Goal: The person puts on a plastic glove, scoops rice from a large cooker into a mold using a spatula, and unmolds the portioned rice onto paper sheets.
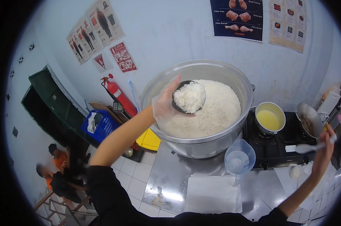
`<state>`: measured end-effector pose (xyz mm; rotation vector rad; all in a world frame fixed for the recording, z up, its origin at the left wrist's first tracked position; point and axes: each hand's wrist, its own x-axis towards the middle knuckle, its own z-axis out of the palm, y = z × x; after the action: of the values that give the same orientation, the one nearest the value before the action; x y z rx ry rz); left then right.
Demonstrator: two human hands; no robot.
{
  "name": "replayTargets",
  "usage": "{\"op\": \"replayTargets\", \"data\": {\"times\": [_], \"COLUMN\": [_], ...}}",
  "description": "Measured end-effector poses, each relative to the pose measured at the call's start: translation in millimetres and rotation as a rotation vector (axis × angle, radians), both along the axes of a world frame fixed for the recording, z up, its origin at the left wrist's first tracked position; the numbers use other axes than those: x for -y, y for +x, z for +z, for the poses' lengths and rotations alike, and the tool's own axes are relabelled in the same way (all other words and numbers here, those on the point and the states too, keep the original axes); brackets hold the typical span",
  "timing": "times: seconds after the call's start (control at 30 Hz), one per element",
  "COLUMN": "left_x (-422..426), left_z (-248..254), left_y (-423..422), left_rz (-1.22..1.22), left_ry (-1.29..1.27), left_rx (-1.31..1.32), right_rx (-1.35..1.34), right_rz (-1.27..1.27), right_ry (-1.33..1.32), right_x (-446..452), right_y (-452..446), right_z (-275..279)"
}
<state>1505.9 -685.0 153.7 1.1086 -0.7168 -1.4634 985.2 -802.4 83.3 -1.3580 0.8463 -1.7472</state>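
Observation:
My left hand [163, 101], in a clear plastic glove, grips a small black bowl [175, 102] heaped with white rice [190, 97]. It is above a large metal pot [195, 147] holding a lot of cooked rice [215, 118]. Off to the right, my right hand [323, 150] is closed around the handle of a pale rice paddle [307, 148]. The paddle's blade points left, in front of the stove, and is a little blurred.
A clear measuring jug [249, 155] and white paper sheets [211, 192] sit on the steel counter [164, 180]. On the stove [281, 162] are a pot of yellow liquid [270, 119] and a wok [305, 109]. A fire extinguisher [120, 97] and blue crate [104, 126] stand left. Two people [61, 180] are lower left.

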Motion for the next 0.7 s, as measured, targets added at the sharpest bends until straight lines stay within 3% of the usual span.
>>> {"op": "replayTargets", "data": {"times": [0.03, 0.17, 0.27, 0.37, 0.43, 0.57, 0.63, 0.7], "left_x": [-5, -7, -4, -5, -3, 27, 40, 28], "left_z": [2, -8, -7, -10, -8, -28, -42, -18], "left_y": [-7, -19, -27, -39, -39, -11, 4, -8], "left_rz": [0.021, 0.022, -0.052, 0.210, 0.134, 0.265, 0.366, 0.304], "left_ry": [-0.051, -0.285, -0.383, -0.415, -0.456, -0.605, -0.702, -0.662], "left_rx": [-0.090, -0.383, -0.356, -0.335, -0.302, 0.071, 0.295, 0.240], "right_rx": [-0.090, 0.126, 0.220, 0.081, 0.021, -0.246, -0.248, -0.194], "right_rz": [0.058, 0.532, 0.757, 0.666, 0.553, 0.144, 0.074, 0.063], "right_ry": [-0.090, -0.159, -0.026, 0.010, 0.099, -0.204, -0.281, -0.324], "right_x": [-3, -8, -13, 10, 18, 13, 12, 5], "right_y": [31, 162, 264, 358, 398, 430, 443, 449], "right_z": [20, 98, 151, 166, 168, 149, 143, 146]}}
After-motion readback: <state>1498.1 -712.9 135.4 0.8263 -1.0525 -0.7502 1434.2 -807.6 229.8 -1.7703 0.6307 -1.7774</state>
